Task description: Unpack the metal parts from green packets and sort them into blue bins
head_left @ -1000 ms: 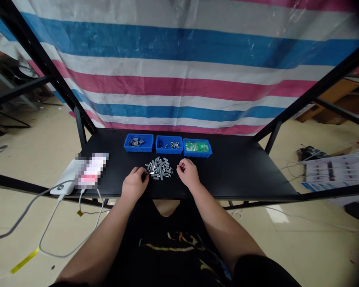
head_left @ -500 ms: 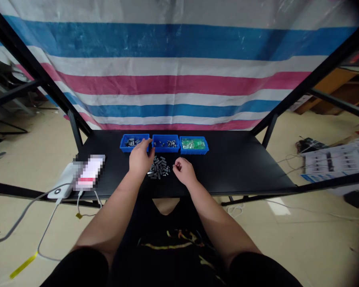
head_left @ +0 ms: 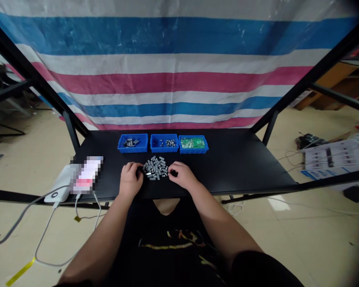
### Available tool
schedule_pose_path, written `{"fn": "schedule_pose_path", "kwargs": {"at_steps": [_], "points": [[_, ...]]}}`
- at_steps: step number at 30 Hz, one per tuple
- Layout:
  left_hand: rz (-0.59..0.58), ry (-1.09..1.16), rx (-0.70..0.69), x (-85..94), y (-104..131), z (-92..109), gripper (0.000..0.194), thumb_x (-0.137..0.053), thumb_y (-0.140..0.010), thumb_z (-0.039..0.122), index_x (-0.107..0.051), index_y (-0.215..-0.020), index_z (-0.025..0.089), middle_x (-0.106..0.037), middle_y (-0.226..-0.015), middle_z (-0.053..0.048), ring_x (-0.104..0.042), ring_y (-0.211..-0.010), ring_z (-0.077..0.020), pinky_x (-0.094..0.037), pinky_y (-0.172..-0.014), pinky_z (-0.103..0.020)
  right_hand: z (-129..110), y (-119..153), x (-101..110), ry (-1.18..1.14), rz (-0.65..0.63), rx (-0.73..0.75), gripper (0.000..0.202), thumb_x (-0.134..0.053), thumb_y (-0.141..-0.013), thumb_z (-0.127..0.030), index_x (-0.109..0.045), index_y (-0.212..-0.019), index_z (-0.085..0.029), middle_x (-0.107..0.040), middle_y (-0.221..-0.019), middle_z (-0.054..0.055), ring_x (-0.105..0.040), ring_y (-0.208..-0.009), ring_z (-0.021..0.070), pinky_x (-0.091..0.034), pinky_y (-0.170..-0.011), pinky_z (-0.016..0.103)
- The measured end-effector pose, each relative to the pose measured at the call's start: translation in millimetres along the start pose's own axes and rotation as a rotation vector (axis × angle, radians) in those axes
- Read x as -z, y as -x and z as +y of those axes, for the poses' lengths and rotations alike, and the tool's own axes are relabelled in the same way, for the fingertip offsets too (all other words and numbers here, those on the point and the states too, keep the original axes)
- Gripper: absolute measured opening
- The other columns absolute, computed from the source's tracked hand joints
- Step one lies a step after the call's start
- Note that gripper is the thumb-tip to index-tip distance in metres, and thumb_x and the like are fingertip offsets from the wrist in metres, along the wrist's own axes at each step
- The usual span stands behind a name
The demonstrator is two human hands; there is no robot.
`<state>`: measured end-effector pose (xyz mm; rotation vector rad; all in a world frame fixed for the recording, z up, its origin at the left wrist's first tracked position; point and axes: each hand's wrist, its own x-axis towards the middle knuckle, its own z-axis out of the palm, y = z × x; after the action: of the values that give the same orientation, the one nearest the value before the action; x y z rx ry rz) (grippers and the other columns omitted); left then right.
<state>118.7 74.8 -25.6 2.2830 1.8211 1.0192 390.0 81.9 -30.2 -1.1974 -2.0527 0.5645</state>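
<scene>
A pile of small grey and silvery parts (head_left: 156,168) lies on the black table (head_left: 227,167). My left hand (head_left: 131,178) rests at the pile's left edge, fingers curled with the tips close together; whatever is between them is too small to make out. On the opposite edge, my right hand (head_left: 181,174) has thumb and fingertips pinched by the parts, their contents hidden. Behind the pile stand three blue bins: the left bin (head_left: 133,150) with grey parts, the middle bin (head_left: 164,149) with small metallic pieces, and the right bin (head_left: 193,150) with green and clear items.
At the table's left end lie a blurred-out phone (head_left: 88,173) and a white power bank (head_left: 60,183) with cables hanging over the front edge. Black frame posts rise at both sides, and a striped sheet (head_left: 173,83) hangs behind.
My left hand has moved from the left bin down to the left edge of the pile, and its fingers have closed. My right hand has shifted slightly left and down against the pile.
</scene>
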Motion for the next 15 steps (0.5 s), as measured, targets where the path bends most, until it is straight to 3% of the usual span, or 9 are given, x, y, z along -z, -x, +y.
{"fn": "schedule_pose_path", "kwargs": {"at_steps": [4, 6, 11, 13, 15], "points": [[-0.084, 0.055, 0.053, 3.0, 2, -3, 0.023, -0.053, -0.09, 0.022, -0.069, -0.108, 0.023, -0.07, -0.108, -0.007, -0.061, -0.103, -0.025, -0.048, -0.098, -0.039, -2, -7, 14, -0.013, -0.134, 0.017, 0.011, -0.064, -0.085, -0.014, -0.068, -0.082, -0.023, -0.064, -0.092, 0.001, -0.059, -0.075, 0.0137, -0.046, -0.071, 0.025], [-0.107, 0.053, 0.08, 3.6, 2, -3, 0.023, -0.054, -0.09, 0.024, -0.069, -0.107, 0.023, -0.071, -0.108, -0.006, -0.061, -0.103, -0.0251, -0.048, -0.099, -0.039, -5, -19, 22, -0.035, -0.114, 0.034, 0.01, -0.062, -0.088, -0.018, -0.069, -0.084, -0.023, -0.064, -0.092, 0.002, -0.058, -0.072, 0.0139, -0.048, -0.07, 0.027], [-0.078, 0.017, 0.094, -0.8, 1, -8, 0.034, -0.053, -0.091, 0.024, -0.068, -0.121, 0.022, -0.067, -0.118, -0.01, -0.059, -0.111, -0.0274, -0.047, -0.103, -0.041, -14, -55, 27, -0.016, 0.466, -0.102, 0.011, -0.064, -0.091, -0.028, -0.064, -0.101, -0.022, -0.062, -0.101, 0.006, -0.06, -0.077, 0.0171, -0.053, -0.081, 0.033], [-0.075, -0.006, 0.085, -3.7, 0, -11, 0.037, -0.052, -0.092, 0.025, -0.067, -0.126, 0.021, -0.066, -0.12, -0.011, -0.058, -0.111, -0.0281, -0.047, -0.103, -0.042, -15, -58, 22, 0.007, 0.531, -0.127, 0.013, -0.066, -0.089, -0.028, -0.061, -0.1, -0.022, -0.058, -0.102, 0.006, -0.057, -0.071, 0.0147, -0.053, -0.079, 0.032], [-0.082, -0.025, 0.074, -6.3, -2, -13, 0.036, -0.051, -0.093, 0.026, -0.069, -0.124, 0.021, -0.066, -0.119, -0.011, -0.058, -0.11, -0.0283, -0.046, -0.102, -0.042, -11, -52, 15, 0.018, 0.494, -0.115, 0.009, -0.065, -0.087, -0.025, -0.06, -0.093, -0.021, -0.055, -0.101, 0.004, -0.053, -0.066, 0.0125, -0.052, -0.075, 0.031]]}}
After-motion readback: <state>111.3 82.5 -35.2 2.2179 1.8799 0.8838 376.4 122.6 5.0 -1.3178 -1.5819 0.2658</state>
